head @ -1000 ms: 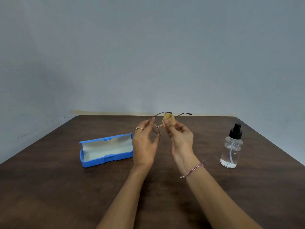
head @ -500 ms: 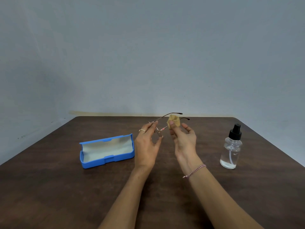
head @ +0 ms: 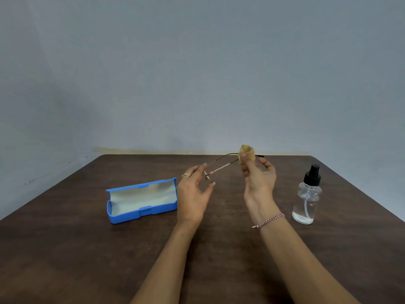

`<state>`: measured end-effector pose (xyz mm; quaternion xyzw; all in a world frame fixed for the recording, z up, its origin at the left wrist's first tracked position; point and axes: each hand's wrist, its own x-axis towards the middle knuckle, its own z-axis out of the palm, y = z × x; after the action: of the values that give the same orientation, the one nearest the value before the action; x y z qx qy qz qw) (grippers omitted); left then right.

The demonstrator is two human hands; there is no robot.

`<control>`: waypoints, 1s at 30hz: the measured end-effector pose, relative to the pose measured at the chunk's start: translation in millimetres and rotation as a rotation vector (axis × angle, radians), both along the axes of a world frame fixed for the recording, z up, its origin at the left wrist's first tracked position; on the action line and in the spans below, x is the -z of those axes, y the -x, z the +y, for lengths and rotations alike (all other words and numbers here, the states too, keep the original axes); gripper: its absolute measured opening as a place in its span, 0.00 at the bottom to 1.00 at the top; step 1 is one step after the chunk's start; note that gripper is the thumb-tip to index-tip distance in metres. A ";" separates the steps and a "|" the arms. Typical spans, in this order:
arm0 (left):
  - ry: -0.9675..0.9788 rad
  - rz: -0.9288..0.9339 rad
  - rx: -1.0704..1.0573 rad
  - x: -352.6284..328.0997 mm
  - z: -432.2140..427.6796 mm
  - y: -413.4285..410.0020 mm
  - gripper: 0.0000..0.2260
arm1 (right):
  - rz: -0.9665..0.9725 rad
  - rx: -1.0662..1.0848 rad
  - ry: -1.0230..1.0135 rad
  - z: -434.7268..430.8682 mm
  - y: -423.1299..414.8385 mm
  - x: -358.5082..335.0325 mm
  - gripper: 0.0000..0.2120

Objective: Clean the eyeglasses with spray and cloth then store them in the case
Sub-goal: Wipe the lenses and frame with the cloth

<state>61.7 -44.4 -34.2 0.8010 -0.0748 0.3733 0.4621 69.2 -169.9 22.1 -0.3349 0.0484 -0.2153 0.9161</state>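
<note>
My left hand [head: 194,194] pinches the thin metal eyeglasses [head: 219,166] by the lens end, above the middle of the table. The temple arms point away to the right. My right hand [head: 257,183] holds a small tan cloth [head: 248,152] bunched around the far part of a temple arm, near its tip. A blue eyeglass case [head: 142,199] lies open on the table to the left of my left hand, its pale lining showing. A clear spray bottle [head: 308,197] with a black pump top stands upright to the right of my right hand.
Everything sits on a dark brown wooden table [head: 87,260]. A plain grey wall rises right behind its far edge. The table's left and right edges run diagonally toward me.
My right hand has slid the cloth from the lens area outward along the temple arm, up and to the right. The glasses have turned so their arms point more to the right.
</note>
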 end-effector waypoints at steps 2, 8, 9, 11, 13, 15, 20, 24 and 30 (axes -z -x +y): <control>-0.004 0.015 0.000 -0.2 -0.8 0.1 0.26 | -0.013 0.030 0.014 -3.7 0.1 -1.9 0.19; 0.065 0.024 0.012 -3.5 0.8 3.0 0.25 | -0.073 0.069 -0.017 -5.6 -1.2 -3.0 0.18; 0.080 0.023 0.012 -4.4 1.4 3.3 0.25 | -0.079 0.074 -0.024 -6.8 -1.4 -3.4 0.18; 0.124 0.023 0.023 -6.1 1.9 4.6 0.24 | -0.086 0.086 -0.034 -9.8 -1.5 -4.2 0.18; 0.176 0.021 0.041 -7.9 2.4 5.8 0.24 | -0.091 0.094 -0.048 -12.9 -1.1 -5.3 0.17; 0.211 0.017 0.046 -9.1 3.8 5.8 0.24 | -0.091 0.095 -0.056 -15.8 -0.8 -6.7 0.17; 0.312 0.013 0.046 -11.2 5.1 4.3 0.24 | -0.105 0.057 -0.031 -14.8 -1.6 -4.5 0.18; 0.419 0.042 0.064 -13.9 3.9 4.5 0.24 | -0.121 -0.056 0.021 -12.8 -1.2 -3.3 0.16; 0.465 0.083 0.103 -16.3 -1.3 8.9 0.24 | -0.052 -0.276 0.421 -18.0 9.9 15.5 0.13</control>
<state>52.8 -45.7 -17.9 0.6828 -0.0084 0.3232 0.6552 59.3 -187.8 6.6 -0.5160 -0.0672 -0.1021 0.8478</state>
